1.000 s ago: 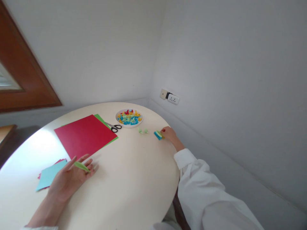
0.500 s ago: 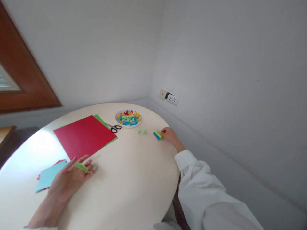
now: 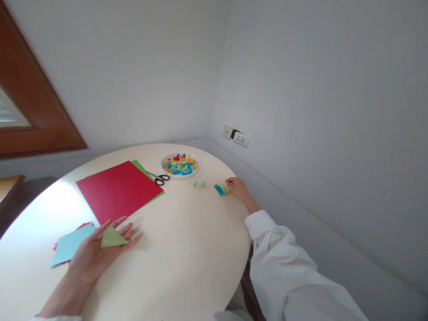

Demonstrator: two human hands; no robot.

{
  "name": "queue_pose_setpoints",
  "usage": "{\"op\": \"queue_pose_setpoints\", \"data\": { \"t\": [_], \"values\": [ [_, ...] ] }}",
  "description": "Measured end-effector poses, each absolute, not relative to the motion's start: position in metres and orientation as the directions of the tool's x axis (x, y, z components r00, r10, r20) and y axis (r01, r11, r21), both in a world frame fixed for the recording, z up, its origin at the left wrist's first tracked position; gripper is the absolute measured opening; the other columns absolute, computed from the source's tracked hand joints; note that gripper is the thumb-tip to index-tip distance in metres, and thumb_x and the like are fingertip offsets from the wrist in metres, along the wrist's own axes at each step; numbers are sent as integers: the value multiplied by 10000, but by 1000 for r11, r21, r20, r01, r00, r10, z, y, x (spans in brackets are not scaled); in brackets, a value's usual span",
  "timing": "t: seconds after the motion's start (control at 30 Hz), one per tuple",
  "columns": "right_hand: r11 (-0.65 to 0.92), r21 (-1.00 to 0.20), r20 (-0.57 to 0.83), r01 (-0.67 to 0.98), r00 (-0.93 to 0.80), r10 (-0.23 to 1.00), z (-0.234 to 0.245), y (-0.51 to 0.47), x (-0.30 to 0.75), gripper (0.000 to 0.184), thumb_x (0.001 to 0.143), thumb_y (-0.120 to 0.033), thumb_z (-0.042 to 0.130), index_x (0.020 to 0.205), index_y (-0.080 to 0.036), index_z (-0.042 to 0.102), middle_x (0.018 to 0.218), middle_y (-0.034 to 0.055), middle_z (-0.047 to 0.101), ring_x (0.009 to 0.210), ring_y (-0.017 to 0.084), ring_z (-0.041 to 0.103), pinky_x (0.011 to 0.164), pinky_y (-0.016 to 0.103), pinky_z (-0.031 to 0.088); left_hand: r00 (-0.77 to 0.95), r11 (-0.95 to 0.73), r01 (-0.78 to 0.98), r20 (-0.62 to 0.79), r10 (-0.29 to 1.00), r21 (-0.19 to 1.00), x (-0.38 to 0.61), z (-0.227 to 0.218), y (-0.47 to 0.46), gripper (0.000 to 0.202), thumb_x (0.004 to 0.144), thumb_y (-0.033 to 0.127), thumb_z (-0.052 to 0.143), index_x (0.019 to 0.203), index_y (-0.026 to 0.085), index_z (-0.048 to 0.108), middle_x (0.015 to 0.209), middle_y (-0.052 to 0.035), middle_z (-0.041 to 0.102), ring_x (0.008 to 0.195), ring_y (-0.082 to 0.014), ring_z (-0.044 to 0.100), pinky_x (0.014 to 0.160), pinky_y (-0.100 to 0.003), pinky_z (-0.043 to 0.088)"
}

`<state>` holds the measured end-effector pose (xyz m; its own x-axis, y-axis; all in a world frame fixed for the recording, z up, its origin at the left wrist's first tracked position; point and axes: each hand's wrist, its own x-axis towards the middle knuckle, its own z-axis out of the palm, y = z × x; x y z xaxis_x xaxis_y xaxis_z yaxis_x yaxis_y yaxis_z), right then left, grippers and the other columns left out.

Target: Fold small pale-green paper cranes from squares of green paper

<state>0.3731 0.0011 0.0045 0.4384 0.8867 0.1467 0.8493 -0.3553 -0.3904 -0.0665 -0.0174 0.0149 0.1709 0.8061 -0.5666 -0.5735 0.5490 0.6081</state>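
My left hand [image 3: 96, 256] is palm up over the near left of the table, fingers loosely curled, holding a light green folded paper triangle [image 3: 112, 237]. Far to the right, my right hand [image 3: 239, 187] has its thumb and fingers pinched together at the right end of a small pile of coloured paper pieces [image 3: 220, 189], blue, pale green and yellow. Whether a piece is between those fingertips is too small to tell. Two small light green folded paper pieces [image 3: 199, 183] lie just left of the pile.
A white dish [image 3: 163, 168] of colourful folded paper stands at the back. Scissors [image 3: 161, 179] with black handles lie beside large red paper [image 3: 120, 191] over green paper. Light blue paper squares [image 3: 68, 247] lie near my left hand. Walls border the round table [image 3: 187, 258].
The green triangle in my left hand has turned from nearly edge-on to showing its flat face. At the pile, the pale green and yellow pieces have shifted under my right fingers.
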Motion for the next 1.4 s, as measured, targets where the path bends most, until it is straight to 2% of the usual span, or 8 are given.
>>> {"op": "queue_pose_setpoints", "data": {
  "t": [0.13,0.27,0.43,0.57,0.67,0.87,1.13,1.4],
  "values": [
    [-273,-458,214,846,403,890,13,-2,364,204,836,-155,482,890,-152,679,969,83,682,888,160,619,850,295,442,172,511,-601,-524,834,615,-65,15,-20,327,837,199,463,1147,131,545,1048,-198,632,930,-307,648,779,-577,514],
    [-167,-540,323,825,386,864,25,-4,347,240,815,-159,448,911,-142,667,999,111,672,867,169,610,842,303,433,239,494,-679,-473,848,543,-62,19,-21,453,847,287,472,1280,155,449,1245,-269,514,1137,-386,530,820,-604,482],
    [95,-630,423,770,238,874,33,-8,290,233,821,-220,437,896,-171,652,957,88,675,873,180,604,799,318,451,289,492,-739,-443,849,461,-52,16,-18,528,865,352,453,1351,175,346,1348,-314,379,1177,-421,482,804,-601,484],
    [314,-677,445,666,30,895,29,-17,222,204,815,-295,502,936,-197,635,950,56,674,880,166,613,779,304,472,345,519,-722,-412,843,457,-40,12,-19,494,864,289,473,1327,160,359,1267,-301,479,1111,-384,554,866,-578,451],
    [462,-749,449,476,-149,881,23,-23,179,363,761,-320,601,1107,-214,562,1090,79,612,1013,184,576,825,328,472,391,510,-705,-330,860,494,-32,9,-22,456,844,272,512,1268,145,403,1131,-253,591,1035,-339,609,882,-514,454],
    [423,-850,361,314,-237,902,10,-31,134,542,686,-277,684,1191,-231,491,1192,101,543,1129,224,513,937,405,427,415,499,-690,-278,866,525,-21,1,-25,275,867,302,485,1092,147,520,952,-146,660,885,-228,653,810,-351,480],
    [308,-931,243,196,-297,924,2,-40,120,555,679,-242,678,1195,-266,477,1126,68,574,986,187,581,760,311,533,461,533,-661,-274,844,529,-8,-2,-29,245,880,306,462,891,118,618,768,-84,647,678,-172,628,699,-287,480],
    [291,-923,242,251,-209,947,-3,-34,121,611,658,-159,649,1222,-259,437,1084,66,556,901,174,590,720,312,537,529,562,-610,-241,813,559,-5,-2,-32,275,892,343,449,984,131,598,904,-109,662,812,-186,645,733,-277,473]
  ]
}}
